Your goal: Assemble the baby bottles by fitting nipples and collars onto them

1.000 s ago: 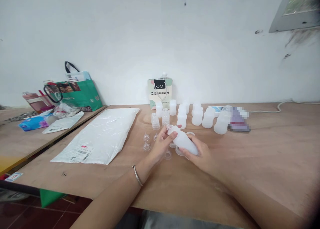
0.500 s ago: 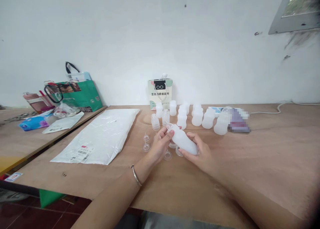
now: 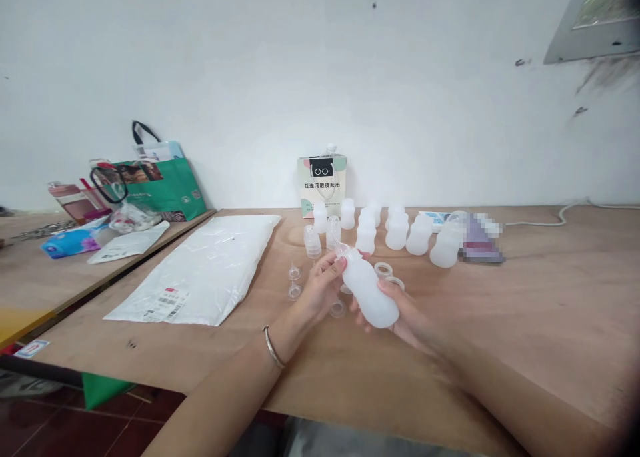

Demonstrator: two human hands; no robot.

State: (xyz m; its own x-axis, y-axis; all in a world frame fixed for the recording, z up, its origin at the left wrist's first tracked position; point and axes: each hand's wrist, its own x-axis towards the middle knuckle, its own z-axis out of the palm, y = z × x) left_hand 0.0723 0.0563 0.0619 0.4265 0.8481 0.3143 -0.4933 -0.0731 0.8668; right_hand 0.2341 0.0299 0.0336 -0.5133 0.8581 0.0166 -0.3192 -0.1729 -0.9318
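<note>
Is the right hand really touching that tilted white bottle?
Touching. The head view shows the right hand holding the tilted white bottle near its base, thumb against its side.

At lower right of the frame we find the widest passage, over bare table [image 3: 550,304]; a white cable [image 3: 530,224] bounds it toward the wall [image 3: 250,90]. At centre, we note the left hand [image 3: 323,284] and right hand [image 3: 400,310] around a tilted bottle [image 3: 370,294], with clear teats [image 3: 295,292] and rings [image 3: 383,274] crowding either side. Upright bottles [image 3: 397,236] block the route beyond. Left of the teats, we see a narrow lane beside the flat white package [image 3: 200,264], which lies low across the left of the frame.
</note>
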